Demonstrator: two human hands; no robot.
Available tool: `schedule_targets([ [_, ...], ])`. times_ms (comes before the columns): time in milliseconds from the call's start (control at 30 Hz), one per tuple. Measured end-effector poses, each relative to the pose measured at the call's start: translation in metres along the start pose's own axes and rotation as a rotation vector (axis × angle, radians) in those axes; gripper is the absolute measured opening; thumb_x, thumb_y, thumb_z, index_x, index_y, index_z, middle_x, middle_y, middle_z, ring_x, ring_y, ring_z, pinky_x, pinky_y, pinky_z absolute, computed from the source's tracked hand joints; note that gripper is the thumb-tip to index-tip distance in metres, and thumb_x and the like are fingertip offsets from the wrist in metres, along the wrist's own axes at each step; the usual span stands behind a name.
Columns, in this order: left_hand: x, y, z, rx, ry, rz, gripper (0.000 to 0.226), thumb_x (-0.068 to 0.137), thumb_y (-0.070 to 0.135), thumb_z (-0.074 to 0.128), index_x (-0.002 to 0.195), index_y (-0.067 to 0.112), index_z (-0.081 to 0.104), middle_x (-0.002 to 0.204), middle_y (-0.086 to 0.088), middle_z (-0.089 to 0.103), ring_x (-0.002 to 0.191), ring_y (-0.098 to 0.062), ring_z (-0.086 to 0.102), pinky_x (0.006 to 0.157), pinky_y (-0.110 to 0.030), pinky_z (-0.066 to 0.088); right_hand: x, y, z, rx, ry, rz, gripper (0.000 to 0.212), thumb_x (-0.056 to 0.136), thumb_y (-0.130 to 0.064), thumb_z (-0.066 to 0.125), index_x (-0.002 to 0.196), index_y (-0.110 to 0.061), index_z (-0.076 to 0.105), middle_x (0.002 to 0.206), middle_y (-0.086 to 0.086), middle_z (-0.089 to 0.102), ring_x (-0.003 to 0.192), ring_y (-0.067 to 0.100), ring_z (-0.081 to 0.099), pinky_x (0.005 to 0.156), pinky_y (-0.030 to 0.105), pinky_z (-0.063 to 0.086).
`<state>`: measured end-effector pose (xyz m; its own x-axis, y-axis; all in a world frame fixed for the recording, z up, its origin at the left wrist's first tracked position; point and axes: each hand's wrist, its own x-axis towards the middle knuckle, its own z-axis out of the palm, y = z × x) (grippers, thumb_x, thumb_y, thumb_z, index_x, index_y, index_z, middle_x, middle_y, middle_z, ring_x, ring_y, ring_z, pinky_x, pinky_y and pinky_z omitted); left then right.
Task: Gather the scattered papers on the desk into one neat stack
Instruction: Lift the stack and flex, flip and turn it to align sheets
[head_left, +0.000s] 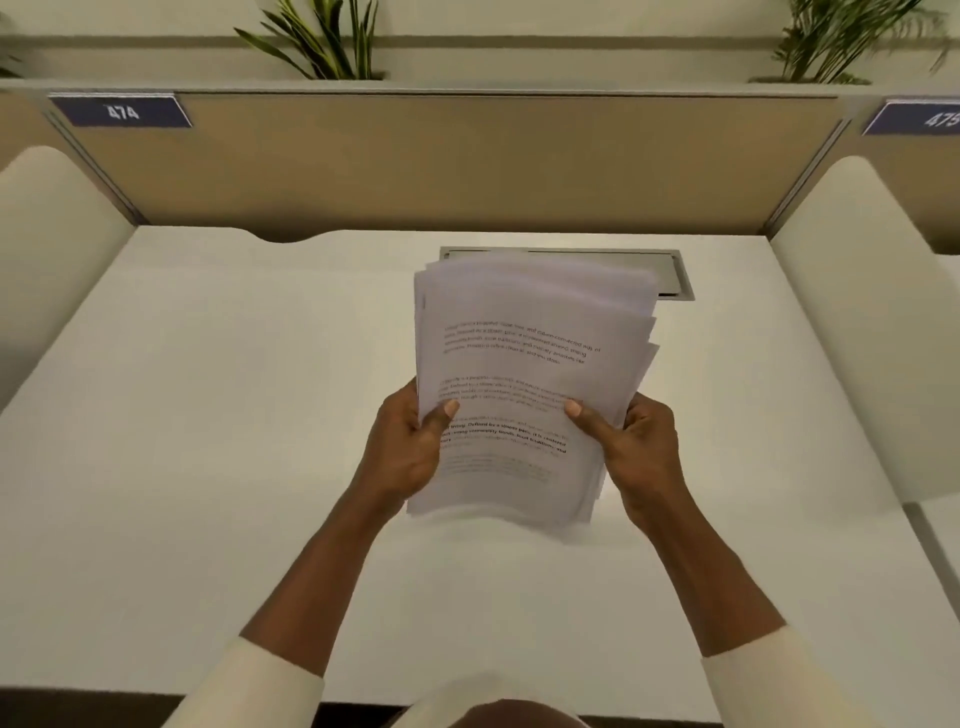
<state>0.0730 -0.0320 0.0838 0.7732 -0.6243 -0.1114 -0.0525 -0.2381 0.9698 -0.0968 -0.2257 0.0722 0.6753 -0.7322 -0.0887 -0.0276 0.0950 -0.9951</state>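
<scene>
A bundle of several white printed papers stands tilted above the middle of the white desk, its lower edge close to the surface. The sheets are uneven, with their top right corners fanned apart. My left hand grips the bundle's lower left edge, thumb on the front page. On the lower right edge my right hand holds it the same way. No loose sheets lie elsewhere on the desk.
A grey cable hatch is set into the desk behind the papers. A tan partition with a "474" label closes the back. Cream side dividers flank the desk, and plants stand beyond.
</scene>
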Motion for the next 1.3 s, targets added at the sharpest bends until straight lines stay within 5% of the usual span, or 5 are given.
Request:
schedule_targets([
  [167,0.003,0.001,0.003,-0.160,0.248,-0.011,0.017,0.105,0.014,0.069,0.111,0.026,0.080,0.105,0.009,0.085,0.098,-0.014,0.080,0.083,-0.036,0.063,0.013,-0.015,0.013,-0.073,0.015,-0.121,0.023,0.089,-0.021,0.089,0.083,-0.043,0.085,0.092,-0.015,0.086,0.081,0.007,0.081,0.073,0.024,0.067],
  [767,0.021,0.001,0.012,-0.207,0.292,-0.028,0.029,0.099,0.012,0.075,0.120,0.031,0.073,0.107,0.018,0.082,0.106,-0.014,0.076,0.078,-0.014,0.061,0.023,0.010,0.035,-0.061,0.158,-0.069,0.046,0.083,-0.004,0.092,0.084,-0.049,0.082,0.086,-0.023,0.083,0.084,0.002,0.080,0.065,0.018,0.064],
  [867,0.022,0.018,0.009,-0.227,0.289,0.071,0.055,0.081,0.023,0.086,0.132,0.029,0.064,0.118,0.009,0.077,0.113,-0.013,0.072,0.086,-0.022,0.062,0.026,-0.008,0.033,-0.105,0.194,-0.124,0.045,0.074,-0.021,0.100,0.087,-0.059,0.080,0.087,-0.027,0.081,0.086,0.000,0.078,0.070,0.017,0.063],
  [1133,0.030,0.057,0.018,-0.364,0.378,0.091,0.078,0.077,0.087,0.066,0.115,0.020,0.070,0.109,-0.001,0.083,0.112,-0.026,0.072,0.096,-0.040,0.054,0.024,-0.034,0.033,-0.049,0.293,-0.243,0.054,0.075,-0.065,0.086,0.113,-0.029,0.074,0.110,-0.008,0.082,0.108,0.015,0.075,0.087,0.027,0.059],
  [1300,0.039,0.064,0.026,-0.332,0.447,0.005,0.046,0.081,0.068,0.077,0.094,0.024,0.073,0.095,-0.002,0.083,0.101,-0.037,0.075,0.081,-0.049,0.059,0.027,-0.049,0.057,0.022,0.427,-0.227,0.037,0.086,-0.063,0.073,0.097,-0.028,0.072,0.104,-0.008,0.080,0.094,0.015,0.073,0.072,0.022,0.054],
])
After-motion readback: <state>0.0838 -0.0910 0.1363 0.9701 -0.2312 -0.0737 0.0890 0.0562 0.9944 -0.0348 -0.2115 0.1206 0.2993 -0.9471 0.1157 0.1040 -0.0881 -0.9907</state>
